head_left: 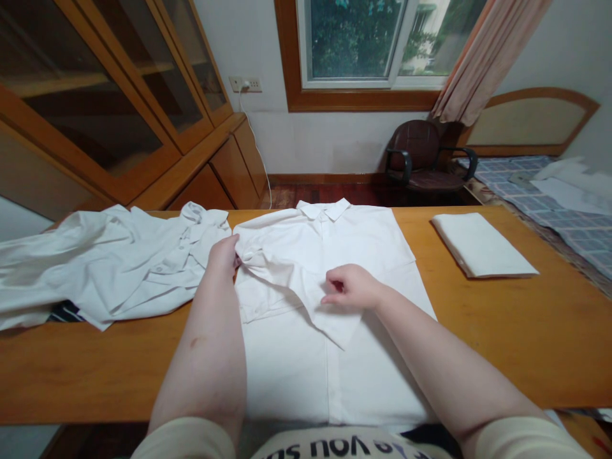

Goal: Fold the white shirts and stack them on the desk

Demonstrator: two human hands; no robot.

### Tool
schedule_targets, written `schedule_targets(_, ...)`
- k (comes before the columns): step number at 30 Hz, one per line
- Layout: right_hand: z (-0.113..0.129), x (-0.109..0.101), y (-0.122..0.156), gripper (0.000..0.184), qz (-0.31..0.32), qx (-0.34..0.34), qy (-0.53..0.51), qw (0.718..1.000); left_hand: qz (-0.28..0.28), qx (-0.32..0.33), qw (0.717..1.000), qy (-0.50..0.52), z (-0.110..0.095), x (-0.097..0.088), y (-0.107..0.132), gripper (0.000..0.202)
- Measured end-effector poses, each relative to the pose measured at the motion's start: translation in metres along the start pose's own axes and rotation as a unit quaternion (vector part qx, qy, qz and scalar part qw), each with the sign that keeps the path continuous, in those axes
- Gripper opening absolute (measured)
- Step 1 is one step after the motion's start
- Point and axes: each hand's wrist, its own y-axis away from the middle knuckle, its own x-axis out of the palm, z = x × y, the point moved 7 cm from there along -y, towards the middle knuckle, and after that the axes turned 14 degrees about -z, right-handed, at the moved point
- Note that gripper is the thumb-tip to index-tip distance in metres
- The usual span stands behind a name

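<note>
A white collared shirt (344, 255) lies flat on the wooden table (526, 331), collar away from me. Its left sleeve is folded across the front. My left hand (222, 254) is closed on the bunched fabric at the shirt's left shoulder. My right hand (350, 286) rests on the folded sleeve near the shirt's middle, fingers curled and pinching the cloth.
A crumpled pile of white shirts (105, 268) lies on the table's left. A neatly folded white garment (482, 245) sits at the right. Beyond the table stand a wooden cabinet (119, 108), a dark armchair (425, 159) and a bed (564, 204).
</note>
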Motion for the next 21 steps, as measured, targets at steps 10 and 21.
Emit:
schedule_targets(10, 0.014, 0.032, 0.001, 0.052, 0.055, 0.021, 0.148, 0.987, 0.070, -0.011, 0.960, 0.269, -0.023, 0.008, 0.016, 0.029)
schedule_targets(21, 0.024, 0.048, 0.009, 0.021, -0.008, 0.074, 0.229, 0.971, 0.214, 0.133, 0.958, 0.137, -0.025, 0.037, 0.038, 0.052)
